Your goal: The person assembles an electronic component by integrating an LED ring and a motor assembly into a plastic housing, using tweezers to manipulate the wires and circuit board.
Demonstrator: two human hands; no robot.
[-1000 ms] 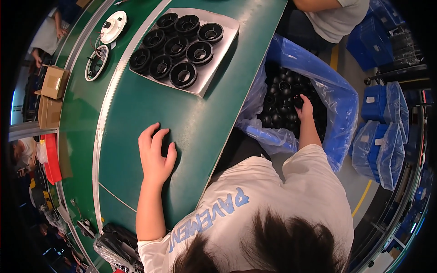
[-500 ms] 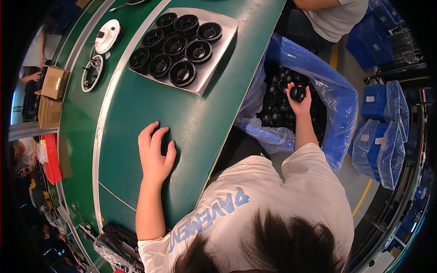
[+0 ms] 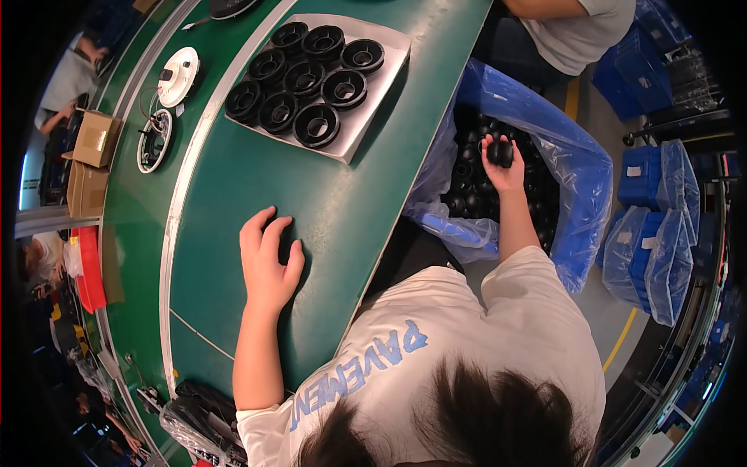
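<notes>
My right hand (image 3: 507,176) is over a bin lined with a blue plastic bag (image 3: 582,183), its fingers curled round a glossy black rounded part (image 3: 500,153). Many similar black parts (image 3: 467,204) fill the bin beneath it. On the green table (image 3: 334,206) rests my left hand (image 3: 268,268), fingers apart and nothing in them. Beyond that hand, a shallow white tray (image 3: 359,142) carries several black ring-shaped parts (image 3: 317,125) with open centres, set in rows.
On the green belt at left lie a white disc (image 3: 178,76) and a white ring with wires (image 3: 155,142). A co-worker's arm (image 3: 545,8) shows at the top right. Blue crates (image 3: 642,175) stand right of the bin. Plastic-wrapped dark items (image 3: 204,420) lie at lower left.
My right hand has shifted slightly up and left over the bin, and the black part has turned in its fingers. The white pieces on the belt have moved a little toward me.
</notes>
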